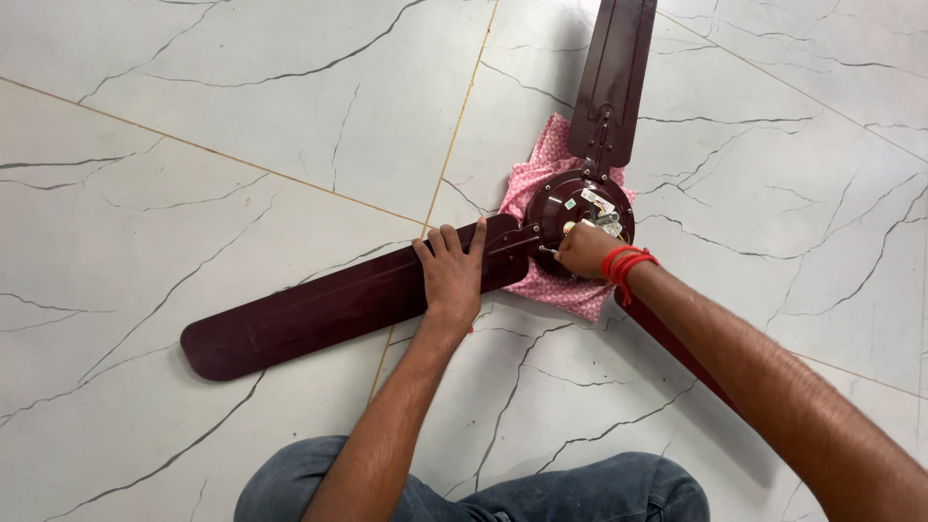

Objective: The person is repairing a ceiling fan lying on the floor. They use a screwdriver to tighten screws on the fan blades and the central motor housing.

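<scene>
A dark maroon ceiling fan lies on the pale marble floor. Its left blade stretches toward the lower left. The left hand lies flat on that blade near its root, fingers close together and pointing up toward the hub. The hub sits on a pink cloth, with some wiring showing on top. The right hand, red threads on its wrist, is curled at the hub's lower edge, fingertips pinching a small metal piece. A second blade runs up; a third lies mostly hidden under the right forearm.
</scene>
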